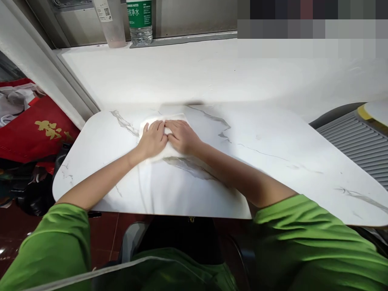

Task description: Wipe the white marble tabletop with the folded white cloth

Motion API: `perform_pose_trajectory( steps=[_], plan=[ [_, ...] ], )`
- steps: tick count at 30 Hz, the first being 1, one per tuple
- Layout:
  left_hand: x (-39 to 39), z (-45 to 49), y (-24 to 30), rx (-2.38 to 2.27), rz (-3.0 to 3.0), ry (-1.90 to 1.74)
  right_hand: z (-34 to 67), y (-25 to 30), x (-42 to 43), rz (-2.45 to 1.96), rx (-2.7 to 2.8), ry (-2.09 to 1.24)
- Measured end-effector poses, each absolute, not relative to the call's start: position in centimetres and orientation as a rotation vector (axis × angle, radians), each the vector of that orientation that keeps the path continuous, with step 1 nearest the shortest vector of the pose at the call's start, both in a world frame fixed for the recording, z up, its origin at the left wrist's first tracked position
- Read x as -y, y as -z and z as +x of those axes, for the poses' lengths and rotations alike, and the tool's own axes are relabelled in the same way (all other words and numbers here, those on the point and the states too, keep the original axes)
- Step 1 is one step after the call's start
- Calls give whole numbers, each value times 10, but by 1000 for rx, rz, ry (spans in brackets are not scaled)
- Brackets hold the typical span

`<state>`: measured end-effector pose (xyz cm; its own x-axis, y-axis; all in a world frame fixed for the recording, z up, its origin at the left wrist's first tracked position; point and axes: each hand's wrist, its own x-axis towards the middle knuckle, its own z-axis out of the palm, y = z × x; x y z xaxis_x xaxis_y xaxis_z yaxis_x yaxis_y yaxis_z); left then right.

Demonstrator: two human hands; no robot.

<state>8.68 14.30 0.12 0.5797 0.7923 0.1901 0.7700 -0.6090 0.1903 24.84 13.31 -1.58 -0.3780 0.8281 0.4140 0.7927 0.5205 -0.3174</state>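
Note:
A white cloth (168, 153), perhaps a paper sheet, lies flat on the white marble-patterned table (273, 137) near its back edge. Resting on its left part is my left hand (152, 139), palm down with fingers stretched forward. My right hand (183, 136) presses on the right part, its fingers also laid out flat and angled to the left. The two thumbs and index fingers meet in the middle, framing a small patch of the cloth. Most of the cloth's centre is hidden beneath the hands.
On a ledge behind the table stand a clear plastic cup (112, 26) and a green-labelled water bottle (141, 24). A red bag (39, 125) with gold print is at the left. Grey ribbed panelling (357, 137) lies beyond the table's right side.

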Motion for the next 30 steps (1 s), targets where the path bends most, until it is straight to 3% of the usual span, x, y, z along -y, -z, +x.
perform_pose_trajectory(
  steps=[6, 12, 30],
  plan=[
    [-227, 125, 2, -1236, 2750, -434, 277, 22, -204, -1504, 2080, -74],
    [-236, 137, 4, -1224, 2795, -418, 280, 18, -202, -1665, 1960, -9],
    [0, 142, 2, -1075, 2923, -308, 304, 12, 39, -1481, 2170, 59]
  ],
)
